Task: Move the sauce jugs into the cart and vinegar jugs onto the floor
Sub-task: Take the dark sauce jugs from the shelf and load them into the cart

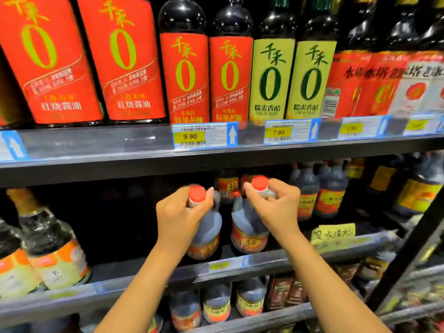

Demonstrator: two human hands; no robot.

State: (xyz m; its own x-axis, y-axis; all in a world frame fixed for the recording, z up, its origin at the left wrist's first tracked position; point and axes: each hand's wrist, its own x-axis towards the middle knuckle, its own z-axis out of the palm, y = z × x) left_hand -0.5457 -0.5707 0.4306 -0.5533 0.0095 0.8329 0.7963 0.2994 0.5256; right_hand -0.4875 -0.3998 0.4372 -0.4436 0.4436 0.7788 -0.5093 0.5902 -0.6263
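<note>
Two dark jugs with red caps and red-orange labels stand at the front of the middle shelf. My left hand (pixel 181 218) is closed around the neck and handle of the left jug (pixel 206 236). My right hand (pixel 274 207) grips the neck of the right jug (pixel 247 236), just under its red cap. Both jugs are upright, close side by side, and their lower parts are partly hidden by my hands. More jugs of the same kind (pixel 319 191) stand behind and to the right on this shelf. No cart or floor is in view.
The shelf edge above (pixel 120 162) hangs low over the jug caps and carries price tags (pixel 201 135). Tall red- and green-labelled bottles (pixel 185 75) fill the upper shelf. Orange-labelled bottles (pixel 52 255) stand at the left, smaller jugs (pixel 216 306) below. A dark post (pixel 408 251) slants at the right.
</note>
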